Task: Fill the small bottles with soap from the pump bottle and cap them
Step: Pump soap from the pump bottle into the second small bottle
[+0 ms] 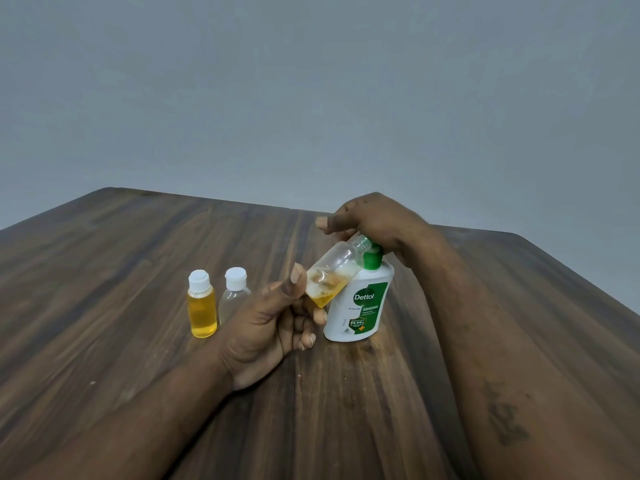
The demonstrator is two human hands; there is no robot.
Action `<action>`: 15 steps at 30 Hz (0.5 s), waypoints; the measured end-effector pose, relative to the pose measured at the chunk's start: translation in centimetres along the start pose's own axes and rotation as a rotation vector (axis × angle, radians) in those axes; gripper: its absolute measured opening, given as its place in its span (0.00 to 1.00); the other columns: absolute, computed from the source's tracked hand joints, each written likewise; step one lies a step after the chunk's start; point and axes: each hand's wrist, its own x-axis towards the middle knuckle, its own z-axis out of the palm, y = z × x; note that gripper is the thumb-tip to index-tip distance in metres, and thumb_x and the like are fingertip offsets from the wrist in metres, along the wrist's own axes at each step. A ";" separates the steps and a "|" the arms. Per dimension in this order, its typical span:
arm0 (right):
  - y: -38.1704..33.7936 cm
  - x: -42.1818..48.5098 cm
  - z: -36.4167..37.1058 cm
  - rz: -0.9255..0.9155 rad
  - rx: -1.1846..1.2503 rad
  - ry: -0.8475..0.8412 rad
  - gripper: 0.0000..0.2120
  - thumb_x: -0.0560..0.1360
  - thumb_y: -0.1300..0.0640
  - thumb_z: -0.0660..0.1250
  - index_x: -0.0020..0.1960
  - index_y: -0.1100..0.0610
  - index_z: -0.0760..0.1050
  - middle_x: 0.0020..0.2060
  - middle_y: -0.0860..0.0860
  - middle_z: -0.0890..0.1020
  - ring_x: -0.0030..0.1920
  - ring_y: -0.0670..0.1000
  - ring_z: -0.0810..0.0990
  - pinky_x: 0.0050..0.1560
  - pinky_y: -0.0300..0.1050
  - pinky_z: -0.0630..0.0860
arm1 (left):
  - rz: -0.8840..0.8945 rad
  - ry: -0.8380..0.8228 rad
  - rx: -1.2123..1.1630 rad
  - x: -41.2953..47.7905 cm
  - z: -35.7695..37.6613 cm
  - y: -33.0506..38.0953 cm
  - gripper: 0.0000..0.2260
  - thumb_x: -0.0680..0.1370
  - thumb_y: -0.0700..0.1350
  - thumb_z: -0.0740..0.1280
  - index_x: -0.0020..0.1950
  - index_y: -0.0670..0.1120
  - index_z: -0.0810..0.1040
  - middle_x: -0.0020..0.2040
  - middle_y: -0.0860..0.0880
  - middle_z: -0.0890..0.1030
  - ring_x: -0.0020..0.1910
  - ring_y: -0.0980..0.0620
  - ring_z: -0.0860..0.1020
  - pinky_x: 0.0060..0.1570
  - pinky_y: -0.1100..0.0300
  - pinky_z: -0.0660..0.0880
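My left hand (270,323) grips an uncapped small clear bottle (332,271) by its base and holds it tilted. The bottle's open mouth points up to the right, at the green pump head (373,259) of the white Dettol pump bottle (360,306). A little yellow soap lies in the tilted bottle's lower end. My right hand (374,220) rests on top of the pump head, palm down, and hides the nozzle. Left of my left hand stand two capped small bottles: one full of yellow soap (202,306) and one clear (233,296), partly hidden by my hand.
Everything stands on a dark wooden table (138,237) against a plain grey wall. The table's far edge runs just behind my right hand, and its right corner slopes away at the right.
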 end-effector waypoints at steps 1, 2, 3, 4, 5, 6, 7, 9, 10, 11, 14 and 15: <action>-0.2 0.0 0.0 -0.028 -0.024 0.026 0.18 0.76 0.44 0.75 0.46 0.60 0.83 0.45 0.52 0.85 0.46 0.53 0.82 0.49 0.51 0.79 | 0.003 -0.002 0.001 0.1 0.0 0.0 0.26 0.62 0.69 0.79 0.46 0.49 0.87 0.38 0.45 0.81 0.32 0.53 0.76 0.31 0.62 0.75; -0.3 -0.1 -0.1 -0.061 -0.039 0.065 0.19 0.76 0.43 0.75 0.45 0.60 0.83 0.44 0.53 0.86 0.47 0.54 0.83 0.53 0.53 0.80 | 0.005 -0.005 0.001 0.1 0.0 -0.1 0.26 0.63 0.69 0.79 0.47 0.49 0.87 0.38 0.45 0.81 0.32 0.53 0.76 0.31 0.62 0.75; -0.4 -0.1 -0.1 -0.091 -0.035 0.112 0.19 0.76 0.43 0.75 0.44 0.60 0.83 0.42 0.52 0.87 0.46 0.53 0.84 0.53 0.53 0.80 | 0.006 -0.008 -0.002 0.2 0.0 -0.1 0.26 0.62 0.69 0.79 0.47 0.49 0.87 0.38 0.45 0.81 0.32 0.53 0.76 0.31 0.62 0.75; -0.4 -0.1 -0.1 -0.111 -0.013 0.154 0.18 0.75 0.42 0.75 0.43 0.59 0.83 0.40 0.50 0.87 0.45 0.51 0.85 0.49 0.51 0.81 | 0.007 -0.011 -0.008 0.2 -0.1 -0.2 0.26 0.62 0.68 0.80 0.47 0.48 0.87 0.38 0.45 0.81 0.31 0.53 0.76 0.31 0.62 0.75; -0.4 -0.1 -0.1 -0.124 0.009 0.182 0.18 0.75 0.42 0.76 0.43 0.58 0.82 0.37 0.49 0.87 0.42 0.49 0.84 0.45 0.48 0.79 | 0.009 -0.014 -0.014 0.1 -0.1 -0.2 0.27 0.62 0.68 0.80 0.47 0.48 0.87 0.38 0.44 0.81 0.31 0.53 0.76 0.31 0.62 0.75; -0.4 -0.2 -0.1 -0.133 0.019 0.197 0.17 0.75 0.42 0.76 0.44 0.57 0.82 0.36 0.48 0.87 0.41 0.47 0.84 0.43 0.45 0.78 | 0.012 -0.015 -0.017 0.2 -0.1 -0.2 0.27 0.61 0.68 0.80 0.47 0.47 0.87 0.38 0.44 0.80 0.31 0.53 0.76 0.31 0.62 0.75; -0.3 -0.1 -0.1 -0.141 0.028 0.198 0.17 0.75 0.42 0.76 0.44 0.57 0.83 0.36 0.48 0.87 0.40 0.47 0.84 0.43 0.45 0.78 | 0.013 -0.015 -0.016 0.2 -0.1 -0.2 0.27 0.61 0.68 0.80 0.46 0.47 0.87 0.38 0.44 0.80 0.31 0.52 0.76 0.31 0.62 0.75; 0.0 0.1 -0.1 -0.129 0.061 0.165 0.17 0.75 0.43 0.76 0.45 0.59 0.84 0.35 0.47 0.86 0.41 0.48 0.83 0.46 0.47 0.78 | 0.018 -0.011 -0.009 0.2 0.0 -0.1 0.27 0.61 0.68 0.80 0.46 0.48 0.86 0.38 0.44 0.80 0.31 0.52 0.76 0.31 0.62 0.75; 0.1 0.2 0.0 -0.107 0.069 0.128 0.17 0.75 0.45 0.76 0.46 0.60 0.84 0.35 0.48 0.86 0.41 0.48 0.82 0.47 0.48 0.78 | 0.019 -0.009 -0.001 0.2 -0.1 -0.2 0.26 0.62 0.68 0.80 0.45 0.48 0.86 0.38 0.44 0.80 0.31 0.52 0.75 0.31 0.62 0.75; 0.2 0.2 0.0 -0.075 0.061 0.081 0.16 0.75 0.46 0.76 0.47 0.60 0.84 0.37 0.48 0.86 0.41 0.49 0.81 0.47 0.48 0.77 | 0.017 -0.009 0.011 0.2 -0.2 -0.2 0.26 0.62 0.69 0.80 0.45 0.48 0.86 0.38 0.44 0.80 0.31 0.52 0.75 0.31 0.62 0.74; 0.7 0.2 0.2 0.040 0.069 -0.043 0.13 0.75 0.46 0.76 0.47 0.57 0.86 0.39 0.47 0.83 0.39 0.48 0.79 0.41 0.44 0.72 | 0.004 -0.007 0.038 0.2 -0.4 -0.4 0.27 0.62 0.69 0.79 0.45 0.48 0.86 0.38 0.45 0.80 0.32 0.52 0.75 0.31 0.62 0.75; 0.8 0.2 0.2 0.047 0.077 -0.056 0.12 0.74 0.46 0.77 0.46 0.55 0.85 0.38 0.46 0.82 0.38 0.48 0.78 0.41 0.44 0.72 | 0.007 -0.008 0.036 0.2 -0.4 -0.4 0.27 0.62 0.69 0.79 0.45 0.47 0.86 0.38 0.44 0.81 0.32 0.52 0.75 0.31 0.62 0.75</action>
